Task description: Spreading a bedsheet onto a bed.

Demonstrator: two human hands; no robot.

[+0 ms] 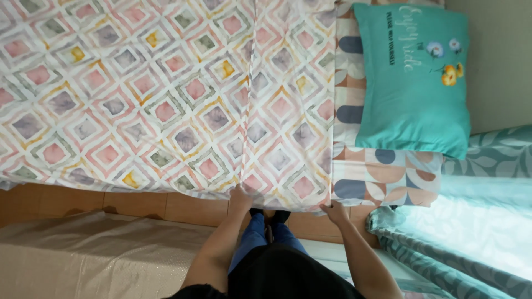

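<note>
A bedsheet [166, 94] with pink, grey and yellow diamond shapes lies spread over the bed. My left hand [240, 197] pinches the sheet's near edge where a fold line runs up the cloth. My right hand [334, 211] grips the same edge at its corner, next to a second sheet [382, 171] with rounded orange and navy shapes. A teal pillow [413, 77] with a flower print rests on that second sheet, up and to the right of my right hand.
The wooden bed frame [138, 205] shows below the sheet's edge. A beige cloth [83, 254] lies at the lower left. A teal leaf-patterned curtain [471, 221] hangs at the right, lit from behind. My legs in blue trousers [260, 238] stand against the bed.
</note>
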